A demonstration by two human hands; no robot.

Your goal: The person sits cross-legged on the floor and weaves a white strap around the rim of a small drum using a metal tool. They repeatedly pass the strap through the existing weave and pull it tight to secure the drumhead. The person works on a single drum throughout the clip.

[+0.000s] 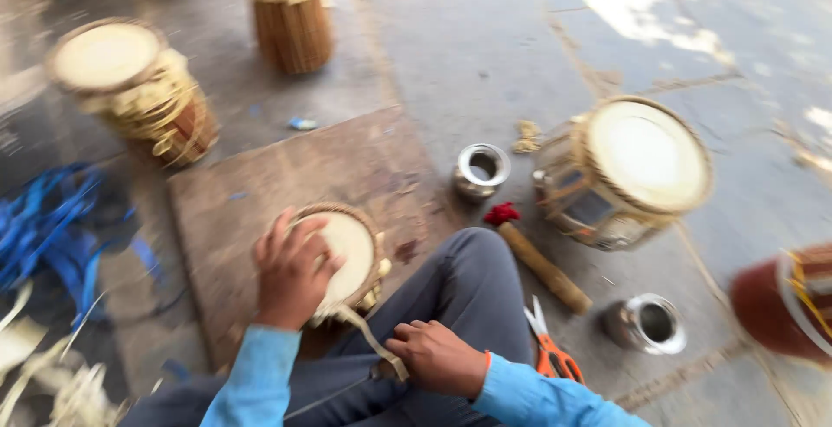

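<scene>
Small hand drum: pale skin head, woven lacing round the rim, lying on a brown board on the stone floor, just ahead of a raised knee in grey trousers. Left hand: spread flat over the near-left part of the drumhead, fingers apart, pressing rather than clamped. Right hand: curled tight, grip together on a pale lacing strap. Strap: long axis from the drum's near rim down and right to the right hand, drawn taut; drum ahead and to the left of that hand, directly under the left one, so left hand nearer. Alongside, right of the knee: wooden stick with red cloth tip, orange-handled scissors, two small metal pots. Farther off: finished drum with cream head at right, another at upper left, a tall laced drum body at top, red drum shell at the right edge, blue strapping and pale strip offcuts at left. View blurred; fine detail uncertain.
</scene>
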